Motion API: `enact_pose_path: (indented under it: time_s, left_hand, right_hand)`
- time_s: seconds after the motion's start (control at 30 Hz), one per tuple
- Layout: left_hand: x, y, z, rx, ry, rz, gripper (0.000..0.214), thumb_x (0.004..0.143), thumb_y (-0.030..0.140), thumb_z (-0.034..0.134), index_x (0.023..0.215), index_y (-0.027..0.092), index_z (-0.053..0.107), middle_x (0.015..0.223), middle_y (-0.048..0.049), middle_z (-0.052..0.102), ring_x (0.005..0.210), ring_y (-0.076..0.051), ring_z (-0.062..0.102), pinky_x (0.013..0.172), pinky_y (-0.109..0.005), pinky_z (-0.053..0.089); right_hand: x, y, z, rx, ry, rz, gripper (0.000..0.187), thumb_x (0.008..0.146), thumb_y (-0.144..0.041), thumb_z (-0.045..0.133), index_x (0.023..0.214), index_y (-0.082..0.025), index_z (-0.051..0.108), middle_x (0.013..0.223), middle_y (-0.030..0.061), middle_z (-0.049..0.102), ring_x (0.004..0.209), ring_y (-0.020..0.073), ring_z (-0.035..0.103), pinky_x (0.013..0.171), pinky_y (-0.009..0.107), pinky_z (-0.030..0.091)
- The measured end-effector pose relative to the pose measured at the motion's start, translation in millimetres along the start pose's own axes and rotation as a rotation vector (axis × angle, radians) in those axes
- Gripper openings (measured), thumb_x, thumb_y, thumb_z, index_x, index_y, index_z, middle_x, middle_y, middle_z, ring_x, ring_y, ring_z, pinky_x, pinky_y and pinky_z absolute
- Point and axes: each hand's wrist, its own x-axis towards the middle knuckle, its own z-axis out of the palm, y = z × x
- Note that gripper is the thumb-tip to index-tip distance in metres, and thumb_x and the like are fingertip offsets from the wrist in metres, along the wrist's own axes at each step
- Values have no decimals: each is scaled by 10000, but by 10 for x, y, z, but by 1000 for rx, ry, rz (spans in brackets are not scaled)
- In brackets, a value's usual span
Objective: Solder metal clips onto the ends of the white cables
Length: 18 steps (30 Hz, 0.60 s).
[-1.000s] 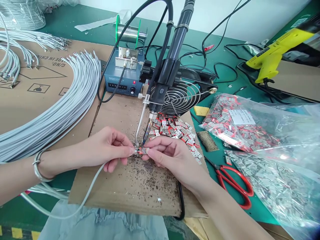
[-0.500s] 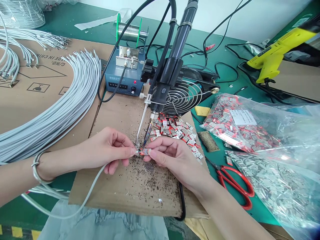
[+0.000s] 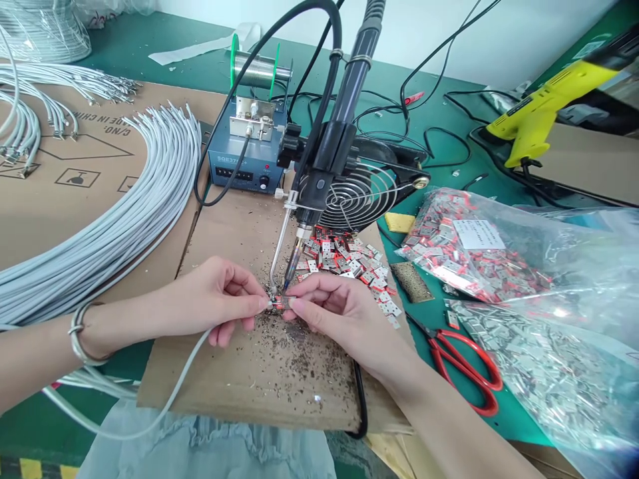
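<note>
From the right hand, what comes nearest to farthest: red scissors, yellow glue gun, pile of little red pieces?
1. Pile of little red pieces, just behind the right hand.
2. Red scissors, to its right.
3. Yellow glue gun, far back right.

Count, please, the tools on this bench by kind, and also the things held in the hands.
Scissors: 1
Glue gun: 1
Fan: 1
Solder spool: 1
Soldering station: 1
Soldering iron: 1
Grey cable, in left hand: 1
Red part, in right hand: 1
Total: 8
</note>
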Motion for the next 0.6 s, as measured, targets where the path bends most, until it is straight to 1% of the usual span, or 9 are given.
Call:
enact_pose_path:
  time_s: [0.1, 0.17, 0.23, 0.3, 0.37, 0.4, 0.5, 0.6]
  left_hand:
    - [-10, -44, 18, 22, -15, 23, 153, 771, 300, 616, 804, 154, 582, 545, 64, 555, 371, -52, 515, 353, -126, 411]
    - [-13, -81, 32, 61, -10, 39, 160, 761, 308, 623, 792, 156, 586, 508, 69, 526, 390, -66, 531, 371, -134, 426]
    - [-17, -105, 47, 109, 0, 41, 174, 768, 325, 606, 772, 152, 593, 494, 63, 517, 406, -77, 539, 386, -143, 436]
    - [-25, -109, 58, 145, -15, 36, 196, 776, 341, 590, 765, 146, 603, 493, 55, 514, 419, -79, 540, 401, -147, 436]
    - [-38, -97, 62, 164, -29, 43, 204, 781, 345, 581, 764, 144, 610, 492, 53, 511, 428, -75, 537, 410, -141, 423]
    - [-45, -89, 62, 167, -31, 47, 206, 782, 347, 579, 763, 144, 612, 496, 52, 513, 430, -74, 536, 411, -141, 416]
    - [-60, -64, 56, 166, -28, 49, 213, 779, 357, 579, 763, 147, 615, 506, 51, 512, 431, -76, 532, 409, -146, 405]
    - [-66, -48, 55, 169, -35, 43, 214, 776, 357, 580, 765, 147, 617, 509, 50, 512, 436, -78, 531, 414, -150, 406]
  right_hand:
    - [-17, 8, -17, -102, -25, -33, 90, 721, -250, 669, 745, -174, 627, 639, 15, 682, 570, 111, 636, 451, 186, 440]
    - [-47, 15, -29, -280, -46, -104, 78, 774, -240, 612, 747, -170, 632, 644, 20, 672, 539, 109, 604, 438, 199, 422]
    - [-83, 27, -38, -525, -31, -273, 120, 824, -218, 557, 778, -165, 654, 694, 41, 676, 589, 133, 601, 495, 238, 449]
    - [-114, 43, -44, -717, -17, -508, 150, 853, -182, 526, 838, -167, 674, 766, 60, 691, 683, 164, 614, 610, 293, 482]
    - [-130, 64, -46, -815, -44, -687, 175, 866, -153, 510, 914, -179, 677, 800, 62, 703, 718, 177, 616, 687, 334, 484]
    - [-132, 76, -46, -846, -67, -734, 192, 874, -149, 499, 943, -187, 674, 785, 56, 705, 696, 176, 613, 690, 342, 484]
    - [-127, 106, -46, -936, -101, -768, 226, 892, -151, 465, 997, -185, 662, 725, 47, 699, 622, 172, 599, 662, 348, 484]
    - [-121, 121, -51, -994, -120, -787, 228, 901, -162, 448, 1006, -167, 651, 719, 55, 691, 613, 169, 592, 625, 327, 482]
